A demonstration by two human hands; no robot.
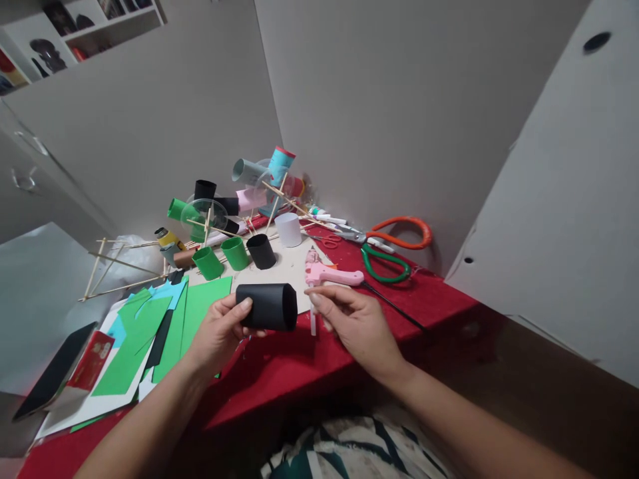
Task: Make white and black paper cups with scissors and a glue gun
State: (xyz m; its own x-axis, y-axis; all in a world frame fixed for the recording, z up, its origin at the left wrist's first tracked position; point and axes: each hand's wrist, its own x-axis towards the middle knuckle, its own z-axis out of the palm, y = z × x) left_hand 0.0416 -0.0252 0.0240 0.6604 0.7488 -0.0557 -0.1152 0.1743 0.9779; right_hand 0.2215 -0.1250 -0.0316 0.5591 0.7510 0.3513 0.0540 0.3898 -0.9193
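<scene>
A black paper tube lies sideways in my left hand, its open end facing right. The thumb presses on its front and the fingers are behind it. My right hand is just right of the tube, apart from it, with thumb and forefinger pinched together; whatever is between them is too small to make out. Beyond my right hand lies a pink glue gun. Behind the held tube stand a black paper cup, green paper cups and a white one.
Green paper sheets and a red card lie at the left. Scissors with orange and green handles rest at the right. Stick frames with colored tubes stand at the back. The red cloth's front edge is near me.
</scene>
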